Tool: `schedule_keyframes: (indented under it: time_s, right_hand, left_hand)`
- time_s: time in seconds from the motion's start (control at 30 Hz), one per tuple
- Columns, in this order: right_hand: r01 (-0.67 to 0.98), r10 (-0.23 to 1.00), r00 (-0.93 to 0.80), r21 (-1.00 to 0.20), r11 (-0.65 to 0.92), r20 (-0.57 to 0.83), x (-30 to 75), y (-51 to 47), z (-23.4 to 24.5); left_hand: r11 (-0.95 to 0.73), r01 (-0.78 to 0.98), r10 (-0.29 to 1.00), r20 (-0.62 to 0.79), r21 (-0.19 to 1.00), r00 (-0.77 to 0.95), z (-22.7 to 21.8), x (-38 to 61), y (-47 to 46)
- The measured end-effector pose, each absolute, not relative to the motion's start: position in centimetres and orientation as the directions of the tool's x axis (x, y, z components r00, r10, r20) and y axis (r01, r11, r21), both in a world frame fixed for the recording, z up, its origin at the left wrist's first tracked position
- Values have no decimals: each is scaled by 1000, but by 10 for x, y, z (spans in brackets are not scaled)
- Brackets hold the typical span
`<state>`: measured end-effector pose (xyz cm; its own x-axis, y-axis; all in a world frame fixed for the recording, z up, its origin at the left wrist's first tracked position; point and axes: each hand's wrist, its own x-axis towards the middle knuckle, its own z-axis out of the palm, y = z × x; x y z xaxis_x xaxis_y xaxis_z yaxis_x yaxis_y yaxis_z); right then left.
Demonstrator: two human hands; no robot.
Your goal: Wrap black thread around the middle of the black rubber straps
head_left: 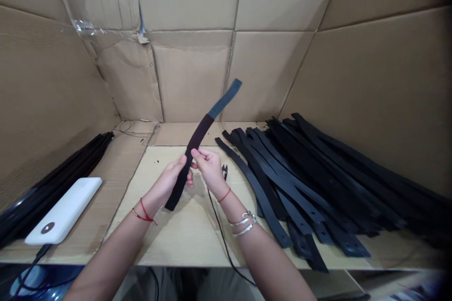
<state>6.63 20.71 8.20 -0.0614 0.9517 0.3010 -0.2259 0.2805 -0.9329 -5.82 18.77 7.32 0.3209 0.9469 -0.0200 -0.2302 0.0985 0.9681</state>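
A dark strap [202, 130] is held up at a slant over the middle of the table; its upper end is bare blue-grey and its lower part is covered by a black fabric sleeve. My left hand [173, 174] is closed round the sleeved part, thumb on the near face. Just to the right, my right hand [209, 165] pinches the edge of the same strap between thumb and finger. Behind my right wrist, the dark tips of small thread snips [225, 170] show; their handles are hidden.
Many loose dark straps [296, 169] lie piled at the right. On the left is a bundle of black strips [70, 169], with a white power bank [65, 209] in front and a cable plugged into it. A black cord [221, 225] crosses the table's front edge. Cardboard walls [190, 75] enclose the table.
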Motion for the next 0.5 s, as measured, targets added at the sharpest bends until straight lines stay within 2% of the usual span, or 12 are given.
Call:
schedule_keyframes:
  time_s: [0.07, 0.17, 0.23, 0.3, 0.33, 0.37, 0.43, 0.5]
  right_hand:
    - [-203, 950, 0, -930, 307, 314, 67, 209, 81]
    - [-293, 949, -157, -930, 221, 275, 69, 210, 80]
    - [-380, 928, -281, -916, 128, 246, 70, 209, 81]
    - [-419, 927, -288, -902, 101, 238, 70, 209, 81]
    - [-417, 938, -253, -902, 114, 235, 70, 209, 81]
    - [-401, 951, -207, -907, 130, 228, 71, 210, 81]
    - [-360, 969, -125, -920, 154, 211, 71, 212, 80]
    - [-357, 970, -119, -920, 159, 214, 73, 213, 79]
  left_hand:
    - [32, -192, 974, 12, 981, 224, 72, -58, 187]
    - [65, -205, 986, -31, 977, 165, 71, -58, 184]
    - [206, -236, 942, -128, 950, 309, 71, -58, 183]
    - [307, -229, 858, -165, 924, 486, 72, -58, 184]
    - [297, -210, 843, -153, 931, 515, 72, -58, 185]
    - [233, -175, 867, -123, 957, 483, 71, -58, 185]
    - [-14, -23, 958, 20, 1000, 286, 71, -59, 185]
    - [-182, 152, 975, 158, 972, 156, 71, -60, 183]
